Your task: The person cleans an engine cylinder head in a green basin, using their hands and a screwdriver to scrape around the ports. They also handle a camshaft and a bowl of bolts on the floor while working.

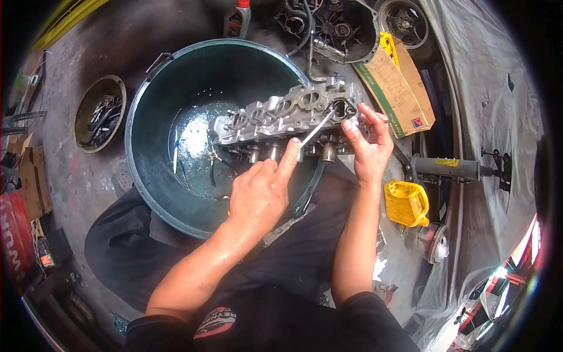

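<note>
A silver cylinder head [267, 115], with a row of ports along its upper face, lies across the right side of a big dark green tub [134, 135]. My left hand [260, 190] is closed round a slim metal rod-like tool [318, 128], index finger stretched along it; its handle end is hidden in my grip. The tool's tip reaches the port opening at the head's right end. There my right hand [370, 149] grips the head, thumb on the near edge and fingers behind. Shiny liquid, a thin white-and-blue stick [176, 149] and a brush-like item [213, 161] are in the tub.
A metal bowl [120, 111] of small parts stands at left. Behind are an oil bottle [236, 20], a gearbox housing [346, 29] and a cardboard box [404, 88]. At right are a grey cylinder [443, 169], a yellow jug [399, 205] and a plastic sheet [487, 146].
</note>
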Tool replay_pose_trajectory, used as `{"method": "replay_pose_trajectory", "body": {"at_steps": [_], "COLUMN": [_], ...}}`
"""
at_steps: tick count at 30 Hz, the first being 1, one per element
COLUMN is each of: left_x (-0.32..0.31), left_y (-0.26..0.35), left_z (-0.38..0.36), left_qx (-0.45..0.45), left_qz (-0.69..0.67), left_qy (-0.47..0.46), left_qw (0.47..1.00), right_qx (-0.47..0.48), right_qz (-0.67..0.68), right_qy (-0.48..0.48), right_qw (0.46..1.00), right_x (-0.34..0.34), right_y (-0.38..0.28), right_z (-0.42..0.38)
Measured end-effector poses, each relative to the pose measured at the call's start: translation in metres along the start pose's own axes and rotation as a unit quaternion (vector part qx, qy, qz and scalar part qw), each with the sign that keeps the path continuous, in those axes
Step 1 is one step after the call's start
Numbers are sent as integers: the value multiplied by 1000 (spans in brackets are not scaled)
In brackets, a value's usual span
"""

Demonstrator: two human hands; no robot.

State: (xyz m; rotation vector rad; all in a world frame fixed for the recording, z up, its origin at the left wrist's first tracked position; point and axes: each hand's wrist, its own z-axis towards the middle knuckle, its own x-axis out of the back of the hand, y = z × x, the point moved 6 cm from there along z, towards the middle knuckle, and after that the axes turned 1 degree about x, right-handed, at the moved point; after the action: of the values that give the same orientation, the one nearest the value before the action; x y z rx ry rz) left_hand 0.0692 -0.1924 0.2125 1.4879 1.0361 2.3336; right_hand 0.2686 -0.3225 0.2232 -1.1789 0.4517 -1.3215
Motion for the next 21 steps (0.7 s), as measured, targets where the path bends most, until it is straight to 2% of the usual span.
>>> {"method": "replay_pose_trajectory", "body": {"at_steps": [4, 7, 10, 17, 21], "left_x": [2, -14, -24, -26, -32], "left_y": [2, -2, -2, -1, -8], "left_z": [15, 20, 23, 33, 27], "left_qx": [-53, -64, -32, -35, -4], "left_qz": [-1, -82, -107, -132, -149], "left_qy": [30, 34, 8, 1, -30], "left_qw": [998, 994, 994, 991, 988], "right_qx": [-5, -15, -19, -44, -37], "right_qz": [-8, -21, -21, 23, 29], "right_qy": [25, 51, 65, 77, 78], "right_qw": [1000, 998, 997, 996, 996], "right_x": [-4, -6, -7, -6, -4], "right_y": [-4, -1, 4, 9, 14], "right_z": [-1, -1, 0, -1, -2]}}
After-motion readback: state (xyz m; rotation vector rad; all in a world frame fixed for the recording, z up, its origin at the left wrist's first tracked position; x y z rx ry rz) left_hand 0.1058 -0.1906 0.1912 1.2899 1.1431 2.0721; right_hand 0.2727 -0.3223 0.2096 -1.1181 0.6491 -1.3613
